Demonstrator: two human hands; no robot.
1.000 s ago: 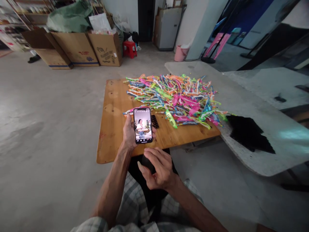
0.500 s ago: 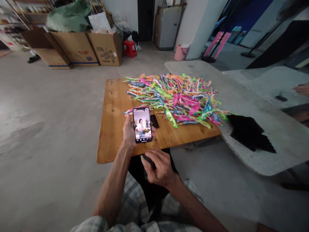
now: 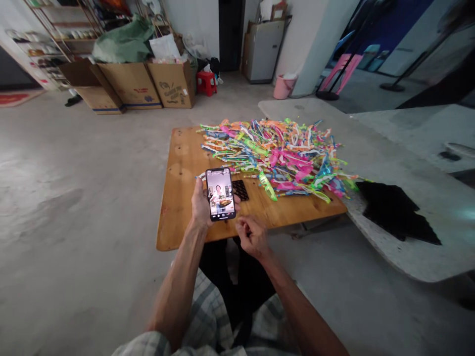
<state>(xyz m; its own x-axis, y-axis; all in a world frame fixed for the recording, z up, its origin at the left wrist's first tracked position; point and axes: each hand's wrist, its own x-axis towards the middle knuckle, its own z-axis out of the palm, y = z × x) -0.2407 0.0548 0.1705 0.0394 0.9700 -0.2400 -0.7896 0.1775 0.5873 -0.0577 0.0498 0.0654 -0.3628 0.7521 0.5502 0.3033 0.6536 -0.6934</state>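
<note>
My left hand (image 3: 201, 205) is wrapped around a smartphone (image 3: 221, 195), held upright above the near edge of the wooden table. Its lit screen shows a person in a light top, and my fingertips show at the phone's right edge. Just below and right of the phone is my right hand (image 3: 254, 237), its fingers curled in with nothing visible in them. A black patterned case-like piece (image 3: 240, 190) lies on the table behind the phone. Beyond it spreads a heap of colourful plastic toy glasses (image 3: 285, 158), with a green pair (image 3: 267, 186) at its near edge.
The wooden table (image 3: 178, 198) meets a grey stone-like table (image 3: 393, 247) on the right, where black flat sheets (image 3: 399, 212) lie. Cardboard boxes (image 3: 129, 86), a red stool (image 3: 206, 83) and a pink bucket (image 3: 284, 86) stand on the floor behind.
My right hand has risen toward the phone's lower right corner, and its fingers have curled in more. My left hand still holds the phone. The view has shifted slightly.
</note>
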